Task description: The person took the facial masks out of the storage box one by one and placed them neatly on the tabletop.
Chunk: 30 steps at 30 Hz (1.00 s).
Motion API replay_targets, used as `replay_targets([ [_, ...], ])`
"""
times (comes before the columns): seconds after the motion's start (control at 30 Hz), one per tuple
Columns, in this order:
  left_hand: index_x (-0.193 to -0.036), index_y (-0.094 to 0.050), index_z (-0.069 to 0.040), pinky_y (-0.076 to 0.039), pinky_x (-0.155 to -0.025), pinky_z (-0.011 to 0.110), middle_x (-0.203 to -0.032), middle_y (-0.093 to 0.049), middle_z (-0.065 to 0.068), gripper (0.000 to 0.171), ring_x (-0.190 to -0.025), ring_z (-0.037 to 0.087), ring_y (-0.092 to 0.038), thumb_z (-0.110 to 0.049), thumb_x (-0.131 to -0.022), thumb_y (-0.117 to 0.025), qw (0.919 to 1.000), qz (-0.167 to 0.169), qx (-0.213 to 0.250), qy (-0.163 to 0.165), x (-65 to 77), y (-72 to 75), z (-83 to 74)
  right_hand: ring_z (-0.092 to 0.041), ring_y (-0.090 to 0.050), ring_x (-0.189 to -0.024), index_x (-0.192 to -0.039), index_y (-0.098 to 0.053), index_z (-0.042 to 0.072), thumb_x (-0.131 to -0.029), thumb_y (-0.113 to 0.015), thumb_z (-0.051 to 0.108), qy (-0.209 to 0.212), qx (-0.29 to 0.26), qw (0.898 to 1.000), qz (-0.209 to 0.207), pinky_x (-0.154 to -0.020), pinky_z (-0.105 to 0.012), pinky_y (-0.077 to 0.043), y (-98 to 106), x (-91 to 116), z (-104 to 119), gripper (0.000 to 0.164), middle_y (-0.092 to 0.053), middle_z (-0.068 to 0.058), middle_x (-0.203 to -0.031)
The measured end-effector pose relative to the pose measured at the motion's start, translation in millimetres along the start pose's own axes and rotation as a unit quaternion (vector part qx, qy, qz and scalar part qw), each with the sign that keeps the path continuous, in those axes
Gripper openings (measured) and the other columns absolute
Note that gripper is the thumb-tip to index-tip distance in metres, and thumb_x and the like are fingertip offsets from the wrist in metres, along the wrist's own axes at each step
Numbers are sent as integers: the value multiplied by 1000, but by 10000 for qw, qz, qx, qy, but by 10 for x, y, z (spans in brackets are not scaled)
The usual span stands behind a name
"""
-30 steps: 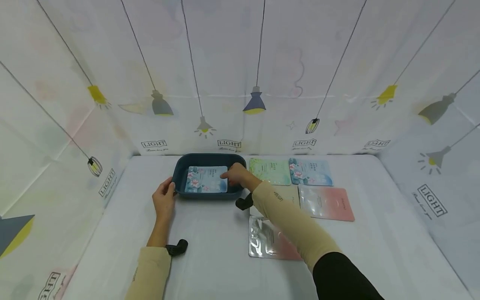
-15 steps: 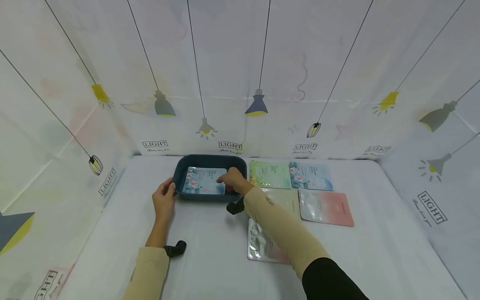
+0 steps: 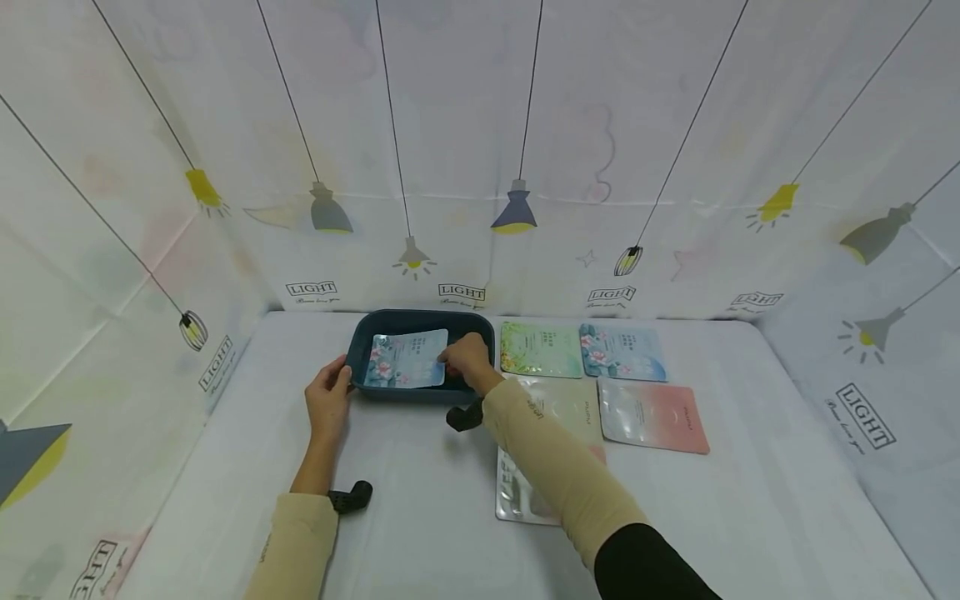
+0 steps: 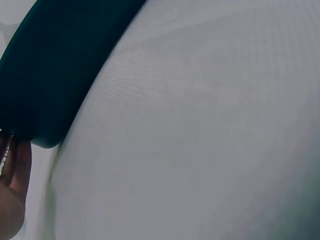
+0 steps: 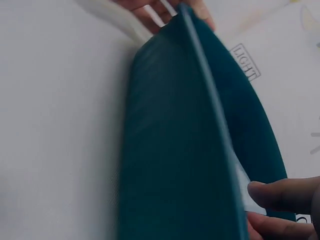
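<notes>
A dark teal tray (image 3: 420, 397) stands at the back of the table, left of centre. My left hand (image 3: 327, 404) grips its left end; part of that hand shows at the lower left in the left wrist view. Inside the tray is a blue sheet mask packet (image 3: 405, 360) with pink flowers, its right edge raised and slightly tilted. My right hand (image 3: 468, 360) reaches over the tray's right part and pinches that edge between thumb and fingers. The right wrist view shows the thumb (image 5: 280, 194) at a pale bit of the packet, mostly hidden behind the tray wall.
Right of the tray lie a green packet (image 3: 542, 350) and another blue packet (image 3: 622, 352). Nearer are a beige packet (image 3: 573, 404), a silver-pink packet (image 3: 654, 415), and one more silver-pink packet (image 3: 517, 492) partly under my right sleeve. A printed cloth wall (image 3: 420, 150) rises behind.
My right hand has moved slightly left. The packet in the tray has gone from lying flat to tilted, its right edge lifted. My left hand stays on the tray's left end.
</notes>
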State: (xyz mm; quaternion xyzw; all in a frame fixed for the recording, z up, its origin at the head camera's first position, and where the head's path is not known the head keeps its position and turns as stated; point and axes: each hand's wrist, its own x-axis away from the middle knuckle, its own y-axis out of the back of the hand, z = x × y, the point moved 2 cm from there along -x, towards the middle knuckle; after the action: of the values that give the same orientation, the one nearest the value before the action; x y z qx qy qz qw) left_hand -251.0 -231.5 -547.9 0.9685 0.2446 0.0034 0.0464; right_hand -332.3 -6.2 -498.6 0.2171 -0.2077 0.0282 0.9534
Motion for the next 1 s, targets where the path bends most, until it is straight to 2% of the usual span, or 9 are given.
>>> replay_targets([
  [0.1,-135,-56,-5,-51,-79,4,-136,-58,14,37,-116,20,-57,-20,-102,-51,10000,27,19,-4,-5,6,-1,-15,-58,-53,-73,-63,4,-81,-74,4,183,189,9995,-150,-50,-27,-51,-22,-4,-7,14,-63,-7,-67],
  [0.17,-135,-56,-4,-51,-79,4,-137,-57,15,37,-116,20,-56,-20,-102,-52,10000,40,70,16,-7,8,1,-17,-62,-53,-72,-64,3,-81,-73,3,294,215,9992,-154,-49,-28,-53,-36,9,-6,13,-67,-9,-71],
  [0.27,-135,-56,-4,-51,-79,4,-137,-57,15,38,-115,18,-56,-21,-102,-52,9999,55,94,32,-6,11,5,-22,-68,-58,-81,-69,0,-82,-71,2,355,62,9993,-69,-52,-31,-58,-54,24,-5,3,-72,-15,-85],
  [0.43,-135,-56,-4,-51,-80,5,-138,-57,15,38,-114,15,-56,-22,-102,-51,9999,81,122,49,-8,11,7,-21,-69,-60,-95,-71,-4,-83,-69,0,257,-292,9992,-33,-56,-32,-60,-62,18,-13,12,-72,-18,-97],
  [0.77,-135,-56,-6,-52,-80,6,-136,-58,11,38,-117,20,-57,-24,-102,-52,9998,151,102,58,-27,9,3,-14,-59,-48,-94,-70,-5,-84,-67,-2,109,-583,9982,27,-44,-21,-51,-42,10,3,11,-70,-14,-84],
  [1.0,-135,-56,-5,-51,-79,5,-136,-58,13,38,-119,26,-58,-23,-101,-53,9997,162,159,-67,-15,20,11,-12,-55,-44,-88,-74,-5,-82,-66,-2,284,-719,9970,20,-45,-23,-50,1,56,33,10,-67,-10,-73],
])
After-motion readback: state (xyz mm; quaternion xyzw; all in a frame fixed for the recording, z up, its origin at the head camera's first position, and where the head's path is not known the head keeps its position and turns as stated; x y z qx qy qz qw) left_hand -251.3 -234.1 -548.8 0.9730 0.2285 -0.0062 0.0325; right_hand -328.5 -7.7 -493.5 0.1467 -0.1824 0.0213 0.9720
